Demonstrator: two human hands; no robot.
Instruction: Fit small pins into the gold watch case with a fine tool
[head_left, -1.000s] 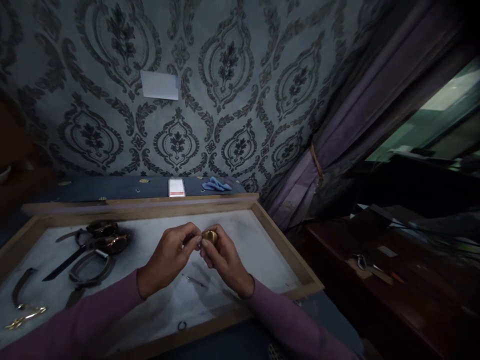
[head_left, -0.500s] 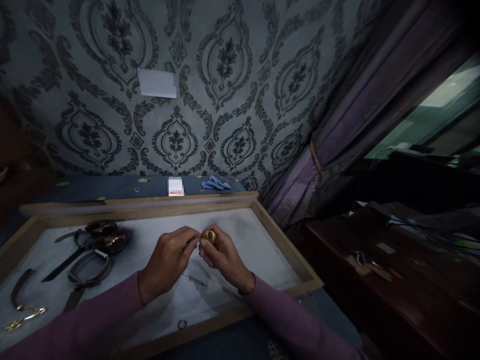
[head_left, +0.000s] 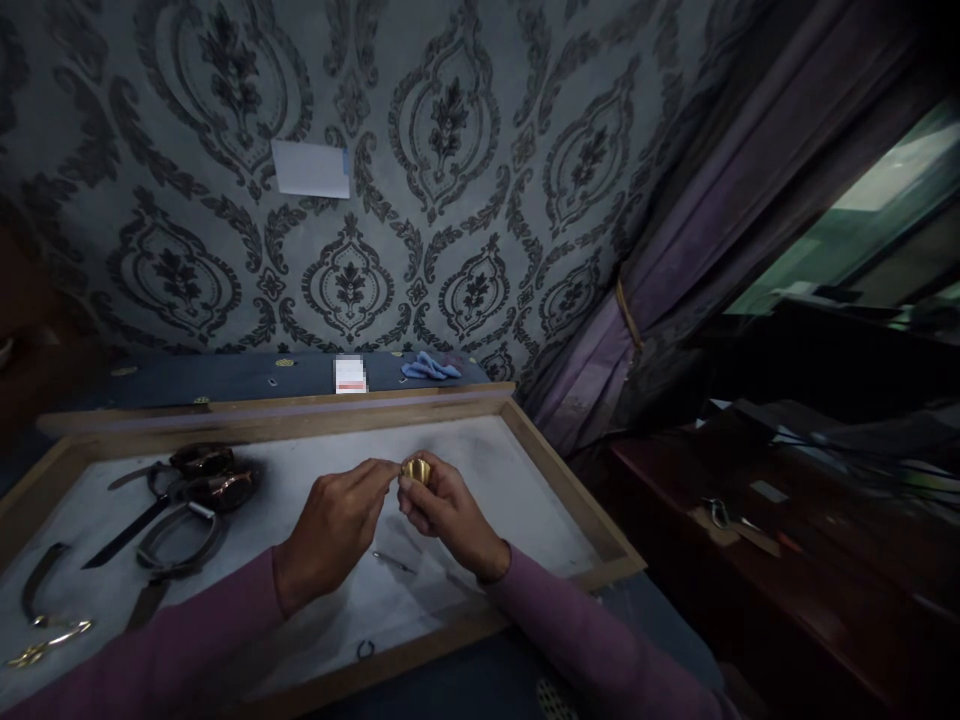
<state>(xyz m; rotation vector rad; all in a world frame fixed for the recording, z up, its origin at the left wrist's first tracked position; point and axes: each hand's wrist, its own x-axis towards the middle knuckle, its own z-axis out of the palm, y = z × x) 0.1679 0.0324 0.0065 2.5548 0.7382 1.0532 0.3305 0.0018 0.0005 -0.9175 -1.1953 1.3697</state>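
My right hand (head_left: 450, 510) holds a small round gold-coloured metal piece (head_left: 417, 472), thumb across its near side and fingers curled behind. Its shiny curved face points up and toward me. From the left, my left hand (head_left: 341, 525) reaches in, its fingers together and their tips at the piece's left edge. What those fingertips grip, if anything, is too small to make out. Both hands hover above a white-bottomed wooden tray (head_left: 555, 480). Beneath them lies a thin metal tool (head_left: 393, 562), and a small dark open ring (head_left: 365, 649) rests near the front rim.
At the tray's left lie dark goggles (head_left: 225, 487) with straps (head_left: 180, 540), and a strap with a gold-coloured fitting (head_left: 56, 640). Behind the tray are a blue cloth (head_left: 431, 366) and a small white box (head_left: 350, 374). A dark red table (head_left: 720, 560) stands to the right.
My left fingers have straightened a little at the piece's edge. The gold-coloured piece has turned slightly in my right hand and its face looks brighter.
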